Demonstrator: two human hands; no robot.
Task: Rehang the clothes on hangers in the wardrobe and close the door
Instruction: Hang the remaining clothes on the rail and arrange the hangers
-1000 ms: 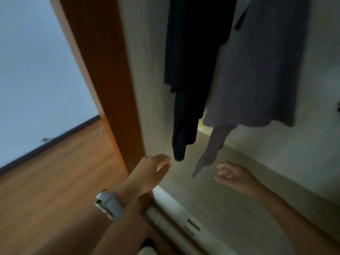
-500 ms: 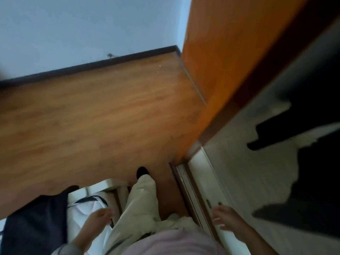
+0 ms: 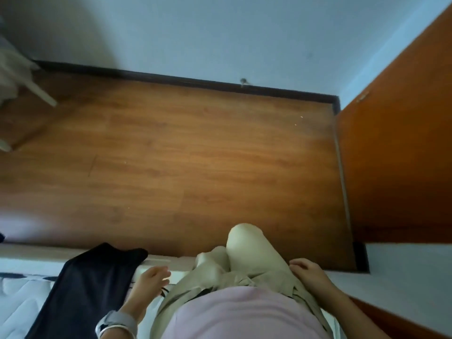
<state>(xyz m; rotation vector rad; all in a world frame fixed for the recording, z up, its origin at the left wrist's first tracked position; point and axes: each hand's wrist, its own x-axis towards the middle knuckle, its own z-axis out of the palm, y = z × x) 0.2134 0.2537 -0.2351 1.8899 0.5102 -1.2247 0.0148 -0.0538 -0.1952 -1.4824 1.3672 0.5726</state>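
A dark navy garment (image 3: 90, 287) lies spread on the white quilted bed (image 3: 17, 297) at the lower left. My left hand (image 3: 149, 281), with a grey watch on the wrist, hovers just right of the garment, fingers apart, holding nothing. My right hand (image 3: 309, 272) hangs loose beside my beige trousers (image 3: 247, 260), fingers apart and empty. The orange-brown wardrobe side (image 3: 396, 152) fills the right edge; its inside and the hanging clothes are out of view. No hanger is visible.
Wooden floor (image 3: 186, 152) stretches ahead to a dark skirting board and a pale blue wall (image 3: 220, 33). White furniture legs (image 3: 39, 91) stand at the far left. A white ledge (image 3: 403, 272) runs along the wardrobe's base at the right.
My view has swung left from the wardrobe interior to the floor and bed. Both hands dropped from near the hanging clothes; my left hand now sits by the dark garment on the bed.
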